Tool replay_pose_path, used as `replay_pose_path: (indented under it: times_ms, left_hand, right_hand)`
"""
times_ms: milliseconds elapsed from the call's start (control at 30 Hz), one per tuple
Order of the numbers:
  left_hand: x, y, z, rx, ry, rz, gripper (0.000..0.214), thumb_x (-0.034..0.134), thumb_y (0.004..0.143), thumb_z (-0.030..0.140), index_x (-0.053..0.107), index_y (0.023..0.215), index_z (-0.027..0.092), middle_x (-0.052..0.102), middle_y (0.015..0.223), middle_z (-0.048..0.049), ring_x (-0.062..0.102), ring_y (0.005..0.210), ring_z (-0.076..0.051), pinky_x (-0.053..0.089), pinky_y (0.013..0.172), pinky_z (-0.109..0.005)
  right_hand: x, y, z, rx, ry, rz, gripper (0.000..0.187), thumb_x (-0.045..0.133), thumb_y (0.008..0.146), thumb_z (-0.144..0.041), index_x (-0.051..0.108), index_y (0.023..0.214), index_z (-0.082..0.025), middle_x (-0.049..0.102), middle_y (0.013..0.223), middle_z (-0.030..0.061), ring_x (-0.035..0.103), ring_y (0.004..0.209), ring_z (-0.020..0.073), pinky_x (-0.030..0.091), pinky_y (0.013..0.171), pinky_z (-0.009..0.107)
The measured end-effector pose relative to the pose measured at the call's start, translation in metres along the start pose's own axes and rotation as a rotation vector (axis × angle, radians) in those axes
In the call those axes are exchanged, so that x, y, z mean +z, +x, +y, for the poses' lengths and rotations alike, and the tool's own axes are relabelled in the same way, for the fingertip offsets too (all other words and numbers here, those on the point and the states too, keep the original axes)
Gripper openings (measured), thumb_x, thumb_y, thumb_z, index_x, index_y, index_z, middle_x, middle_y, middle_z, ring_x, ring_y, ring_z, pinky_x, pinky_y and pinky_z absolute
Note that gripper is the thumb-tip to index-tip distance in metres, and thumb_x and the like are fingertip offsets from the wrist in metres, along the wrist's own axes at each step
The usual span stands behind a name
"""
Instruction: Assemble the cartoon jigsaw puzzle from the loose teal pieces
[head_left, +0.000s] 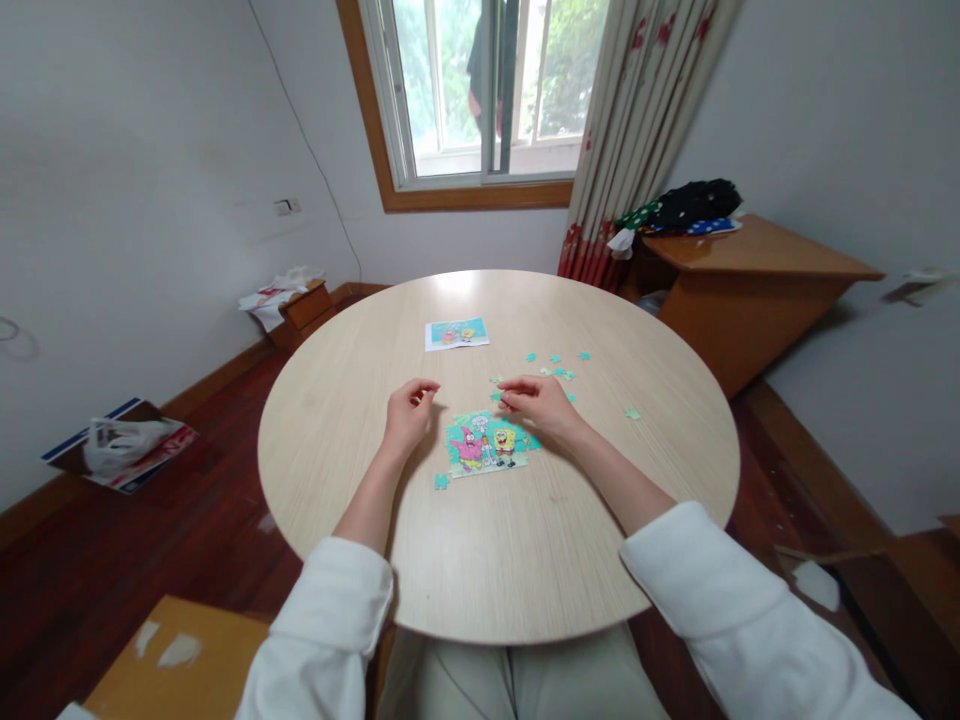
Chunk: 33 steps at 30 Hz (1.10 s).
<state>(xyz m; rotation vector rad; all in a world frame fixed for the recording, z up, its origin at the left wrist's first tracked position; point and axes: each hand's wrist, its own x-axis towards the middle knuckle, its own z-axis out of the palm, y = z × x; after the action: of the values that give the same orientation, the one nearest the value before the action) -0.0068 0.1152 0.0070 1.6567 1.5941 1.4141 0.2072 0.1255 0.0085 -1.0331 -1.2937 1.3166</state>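
Observation:
A partly joined jigsaw puzzle (487, 445) lies on the round table, showing a pink starfish, a yellow sponge and a pale figure behind them. Just above its upper left corner is my left hand (409, 412), its fingers curled and thumb close to the index finger; whether a piece is between them is too small to tell. My right hand (541, 402) hovers over the puzzle's upper right side with its fingertips pinched together. Green puzzle pieces (496, 397) show right by those fingertips, and I cannot tell if one is held. A loose teal piece (442, 482) rests at the lower left corner.
Several loose pieces (555, 358) are scattered beyond my right hand, and a single one (633, 414) lies farther right. A printed reference picture (457, 334) sits toward the table's far side. Wooden furniture (765, 250) with cloth on it stands at right.

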Motion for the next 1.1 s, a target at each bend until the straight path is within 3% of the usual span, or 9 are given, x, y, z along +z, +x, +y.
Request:
replay_pose_path:
  times_ms: [367, 833, 1100]
  left_hand:
    - [0.009, -0.012, 0.012, 0.076, -0.115, -0.293, 0.024, 0.061, 0.07, 0.029, 0.069, 0.09, 0.017, 0.071, 0.087, -0.0069, 0.058, 0.066, -0.013, 0.044, 0.061, -0.026]
    - [0.011, -0.016, 0.015, 0.04, -0.209, -0.378, 0.02, 0.065, 0.067, 0.031, 0.069, 0.077, 0.014, 0.068, 0.073, -0.0057, 0.057, 0.063, -0.013, 0.041, 0.057, -0.025]
    - [0.007, -0.008, 0.003, -0.051, -0.246, -0.294, 0.026, 0.065, 0.064, 0.03, 0.072, 0.084, 0.013, 0.066, 0.068, -0.004, 0.054, 0.059, -0.012, 0.041, 0.057, -0.025]
  right_hand:
    - [0.013, -0.005, 0.0, -0.003, -0.021, -0.091, 0.026, 0.076, 0.052, -0.03, 0.067, 0.071, -0.015, 0.066, 0.061, 0.0013, 0.061, 0.057, 0.0128, 0.05, 0.062, 0.03]
    - [0.023, -0.007, 0.003, -0.021, -0.03, -0.161, 0.025, 0.075, 0.052, -0.031, 0.065, 0.067, -0.014, 0.065, 0.059, -0.0003, 0.06, 0.055, 0.012, 0.049, 0.06, 0.028]
    - [0.017, -0.002, 0.005, -0.069, -0.107, -0.081, 0.023, 0.073, 0.053, -0.032, 0.063, 0.066, -0.016, 0.062, 0.058, -0.001, 0.058, 0.053, 0.012, 0.048, 0.058, 0.028]
